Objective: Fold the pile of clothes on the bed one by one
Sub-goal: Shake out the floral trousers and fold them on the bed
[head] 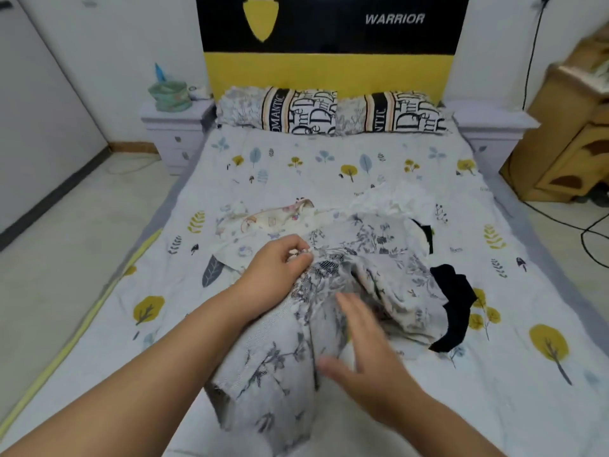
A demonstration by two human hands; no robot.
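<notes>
The pile of clothes [346, 258] lies on the bed [296, 166], near the middle of the sheet and a little toward 6 o'clock. On top is a grey floral garment [372, 245], which runs from the pile's centre down toward 6 o'clock, where its lower part drapes toward the person. At 10 o'clock of the pile lies a cream printed garment [273, 221] with small coloured pictures; at 12 o'clock is a white crumpled piece [385, 199]; at 3 to 4 o'clock a black garment [456, 305] sticks out from beneath.

The left hand [276, 268] has its grip closed on the grey floral garment, fingers curled and pinching a fold of the cloth at the pile's left side. The right hand [365, 351] is blurred, its fingers straight and spread, its grip released, lying flat over the lower part of the same garment.

At 12 o'clock stands a black and yellow headboard [329, 47] with a yellow shield and the word "WARRIOR" in white. Below it rest two pillows [280, 108], each with a stripe reading "ROMANTIC" in part, beside large black lettering that I cannot read whole. At 10 o'clock a nightstand [173, 127] carries a green fabric basket [169, 95]. At 3 o'clock stands a wooden cabinet [573, 133], with black cables on the floor near it.
</notes>
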